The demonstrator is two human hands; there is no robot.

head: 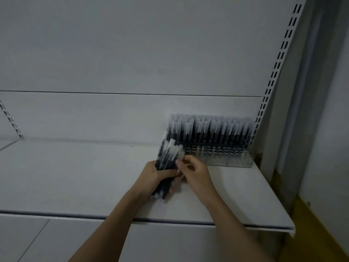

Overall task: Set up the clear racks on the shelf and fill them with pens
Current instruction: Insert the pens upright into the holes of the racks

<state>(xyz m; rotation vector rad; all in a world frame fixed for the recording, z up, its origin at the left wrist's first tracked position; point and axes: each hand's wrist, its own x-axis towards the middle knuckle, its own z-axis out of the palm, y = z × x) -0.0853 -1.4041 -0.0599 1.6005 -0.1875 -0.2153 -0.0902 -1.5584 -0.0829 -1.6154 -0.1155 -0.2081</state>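
Note:
A clear rack (229,160) stands at the back right of the white shelf (75,176), against the back panel. Many black pens with clear caps (213,131) stand upright in it. My left hand (153,174) grips a bundle of the same black pens (168,161), held above the shelf just left of the rack, caps pointing up. My right hand (194,171) is beside the bundle and pinches at the pens near the caps. Which single pen it holds is blurred.
A slotted upright (272,76) runs up the right side of the back panel, another (11,120) at the far left. The shelf's right end (290,229) is near a grey wall and a yellow strip (309,224). A lower shelf (56,241) lies beneath.

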